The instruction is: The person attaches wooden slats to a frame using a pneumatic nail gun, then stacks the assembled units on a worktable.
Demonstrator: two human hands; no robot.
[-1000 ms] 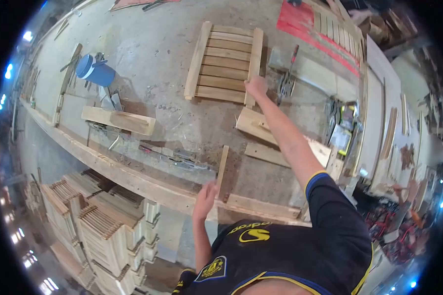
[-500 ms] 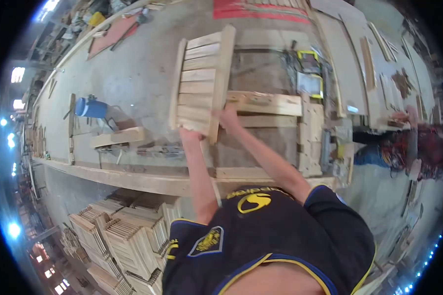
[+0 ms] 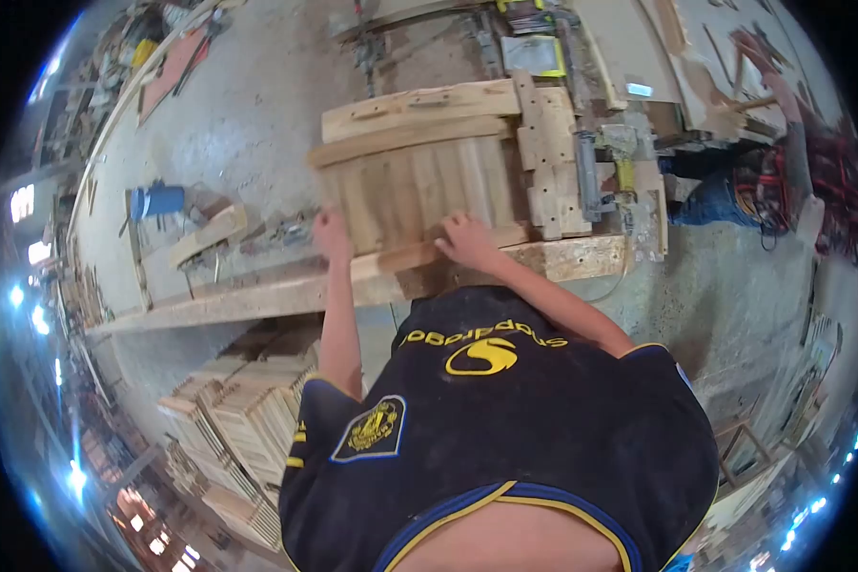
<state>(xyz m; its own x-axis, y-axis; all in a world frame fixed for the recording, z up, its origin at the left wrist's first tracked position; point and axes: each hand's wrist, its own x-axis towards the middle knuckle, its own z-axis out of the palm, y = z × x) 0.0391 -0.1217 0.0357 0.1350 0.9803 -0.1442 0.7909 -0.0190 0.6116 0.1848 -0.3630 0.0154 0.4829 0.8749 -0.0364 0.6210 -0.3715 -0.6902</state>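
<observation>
A slatted wooden panel (image 3: pixel 405 195) lies flat on the worktable, its slats slightly blurred. One long rail faces my body; the other lies along a thick wooden bar (image 3: pixel 419 107) with slots. At the panel's near left corner, my left hand (image 3: pixel 331 235) is closed on its edge. My right hand (image 3: pixel 467 240) grips the near rail right of the middle, with fingers bent over it. Drilled wooden blocks (image 3: pixel 548 162) stand by the panel's right end.
A blue container (image 3: pixel 157 201) and a loose wood piece (image 3: pixel 210 234) are on the left. Metal clamps (image 3: pixel 589 176) stand right of the blocks. Wooden panels (image 3: pixel 248 410) are stacked below the table edge (image 3: pixel 229 310). Another person (image 3: pixel 801 186) is at the far right.
The panel has turned from lengthwise to crosswise and moved beside the slotted bar and blocks. My hands are now farther apart along its near side. The camera view has shifted.
</observation>
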